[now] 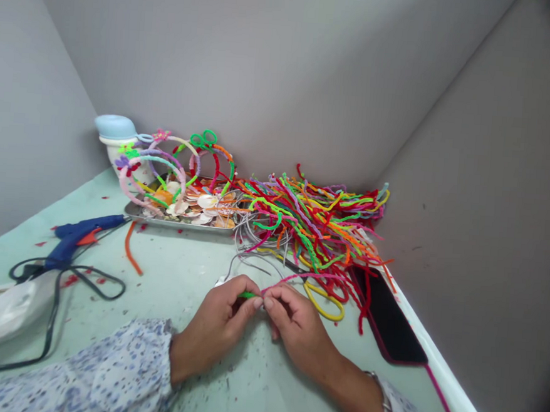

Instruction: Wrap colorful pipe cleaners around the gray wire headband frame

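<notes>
My left hand (224, 315) is closed in a pinch, with a short piece of green pipe cleaner (247, 295) showing between its fingers. Fingertip to fingertip with it, my right hand (297, 324) pinches a pink pipe cleaner (298, 275), whose free length runs off to the upper right. The spot where the two pieces meet is hidden by the thumbs. Just beyond the right hand lie yellow-handled scissors (327, 302), near a large heap of coloured pipe cleaners (307, 214). Loops of grey wire (249, 235) rest behind both hands.
A metal tray (184, 225) holds shells and headbands (182, 181) wrapped in pipe cleaner. Behind it stands a white container with a blue lid (115, 127). At left are a blue glue gun (72, 239) with its cord and a white packet (8, 313). A phone (392, 321) lies right.
</notes>
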### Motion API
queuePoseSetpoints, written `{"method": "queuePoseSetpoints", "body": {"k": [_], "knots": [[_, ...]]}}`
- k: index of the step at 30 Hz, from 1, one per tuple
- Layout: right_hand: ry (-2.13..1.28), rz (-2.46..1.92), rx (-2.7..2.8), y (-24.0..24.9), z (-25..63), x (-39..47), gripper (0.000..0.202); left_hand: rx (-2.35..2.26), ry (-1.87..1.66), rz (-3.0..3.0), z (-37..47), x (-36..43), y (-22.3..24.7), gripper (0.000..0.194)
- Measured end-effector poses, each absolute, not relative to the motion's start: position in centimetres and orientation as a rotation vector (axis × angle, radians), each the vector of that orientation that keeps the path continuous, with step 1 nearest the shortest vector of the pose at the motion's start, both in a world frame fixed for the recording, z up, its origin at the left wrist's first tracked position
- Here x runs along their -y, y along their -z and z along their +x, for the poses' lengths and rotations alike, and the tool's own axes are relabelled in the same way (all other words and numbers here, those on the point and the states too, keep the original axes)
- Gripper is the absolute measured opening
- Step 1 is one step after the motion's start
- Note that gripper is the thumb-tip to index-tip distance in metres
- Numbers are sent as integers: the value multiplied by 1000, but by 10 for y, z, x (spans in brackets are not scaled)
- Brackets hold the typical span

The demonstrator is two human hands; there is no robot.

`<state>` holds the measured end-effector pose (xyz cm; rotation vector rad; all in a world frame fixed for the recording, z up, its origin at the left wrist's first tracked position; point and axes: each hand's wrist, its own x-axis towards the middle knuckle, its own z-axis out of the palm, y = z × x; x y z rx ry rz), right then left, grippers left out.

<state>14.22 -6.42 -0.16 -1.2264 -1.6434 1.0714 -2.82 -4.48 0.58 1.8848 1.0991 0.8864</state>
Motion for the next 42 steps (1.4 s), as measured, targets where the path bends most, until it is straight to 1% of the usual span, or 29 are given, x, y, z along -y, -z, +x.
{"method": "queuePoseSetpoints", "body": {"k": [7,16,21,26,42], "knots": [[-1113,-1217,1654,3,143,64,24,-1096,-870,1902,-29,46,-7,19],[-1143,-1209,1678,6,145,64,27,-1052,-885,1916,-28,46,-8,16],[-1178,-1206,1624,6,145,63,25,-1080,-873,1903,-28,45,-7,17],[-1125,-1222,1630,5,143,63,23,-1099,-857,1881,-28,45,-6,18],[-1182,-1192,1635,5,145,63,25,-1075,-867,1898,-28,45,-7,16]]}}
